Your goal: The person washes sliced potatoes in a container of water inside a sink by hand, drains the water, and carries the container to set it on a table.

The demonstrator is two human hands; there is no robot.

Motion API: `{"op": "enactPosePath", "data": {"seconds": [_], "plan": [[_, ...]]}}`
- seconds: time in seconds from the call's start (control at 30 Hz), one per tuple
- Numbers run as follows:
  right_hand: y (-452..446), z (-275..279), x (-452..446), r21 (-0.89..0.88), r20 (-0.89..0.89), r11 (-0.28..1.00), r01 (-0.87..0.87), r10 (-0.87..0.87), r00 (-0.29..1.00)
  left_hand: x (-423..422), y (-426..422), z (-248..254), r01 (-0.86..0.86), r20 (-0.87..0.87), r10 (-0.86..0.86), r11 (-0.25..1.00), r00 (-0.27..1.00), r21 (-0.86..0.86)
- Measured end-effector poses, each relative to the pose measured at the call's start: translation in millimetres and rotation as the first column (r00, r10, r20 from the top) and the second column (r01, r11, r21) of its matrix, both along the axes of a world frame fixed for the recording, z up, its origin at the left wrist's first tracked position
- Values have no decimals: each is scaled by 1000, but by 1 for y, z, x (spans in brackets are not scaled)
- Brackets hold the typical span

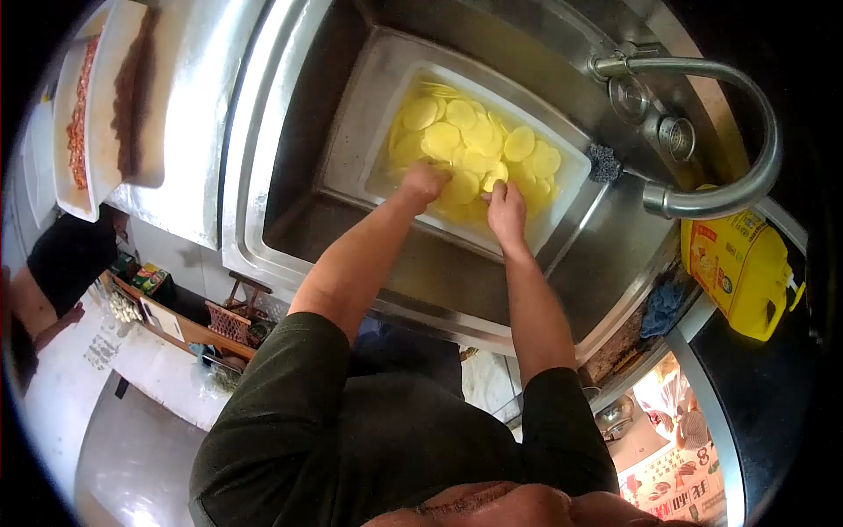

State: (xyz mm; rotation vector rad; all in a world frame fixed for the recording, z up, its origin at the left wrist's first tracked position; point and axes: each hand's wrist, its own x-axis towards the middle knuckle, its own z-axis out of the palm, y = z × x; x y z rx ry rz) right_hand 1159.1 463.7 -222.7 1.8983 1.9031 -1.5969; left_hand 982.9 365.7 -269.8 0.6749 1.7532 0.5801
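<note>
A white rectangular tub stands in the steel sink. Thin, round yellow slices, which look like potato, lie in the yellowish water inside it. At the tub's near side, my left hand reaches in with its fingers curled among the slices; their tips are partly hidden, and I cannot make out what they hold. To its right, my right hand pinches one pale potato slice between thumb and fingers, just over the other slices.
A curved steel faucet arches over the sink's right side. A dark scouring pad touches the tub's right end. A yellow jug and a blue cloth lie at right. Trays of food stand upper left; another person is at left.
</note>
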Motion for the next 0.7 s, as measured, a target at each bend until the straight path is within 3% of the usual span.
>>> {"op": "enactPosePath", "data": {"seconds": [0.03, 0.1, 0.2, 0.3, 0.33, 0.4, 0.47, 0.53, 0.6, 0.63, 0.7], "plan": [[1, 5, 0, -35, -69, 995, 96, -99, 993, 3, 0, 4, -125, 68, 124, 992, 990, 15], [3, 14, -2, -122, -200, 956, 268, -288, 937, 7, 15, 16, -426, 228, 469, 879, 853, -215], [7, 21, 10, -234, -276, 929, 287, -346, 897, -2, 21, 46, -385, 260, 392, 919, 882, -78], [11, 24, 25, -6, -72, 977, 212, -211, 975, -13, 31, 46, -421, 117, 439, 894, 891, -151], [12, 21, 33, 208, 18, 972, 107, -113, 993, -16, 34, 51, -471, 55, 477, 877, 877, -92], [13, 9, 51, 560, 250, 813, -161, 20, 968, -31, 41, 73, -258, -61, 253, 963, 965, -84], [21, 2, 56, 451, 260, 888, -87, -37, 965, -35, 44, 80, -102, -268, 91, 994, 959, -25], [30, -11, 52, 326, 263, 944, 38, -129, 956, -30, 46, 73, 13, -549, 40, 996, 835, 92], [31, -26, 40, 182, 263, 961, 208, -251, 932, -22, 49, 70, 63, -489, -99, 994, 867, -89], [30, -21, 32, 151, 170, 955, 257, -281, 945, -20, 52, 68, 92, -453, -163, 980, 877, -177], [31, -15, 16, 76, -24, 935, 345, -344, 938, -11, 51, 46, 77, -491, -145, 985, 859, -156]]}}
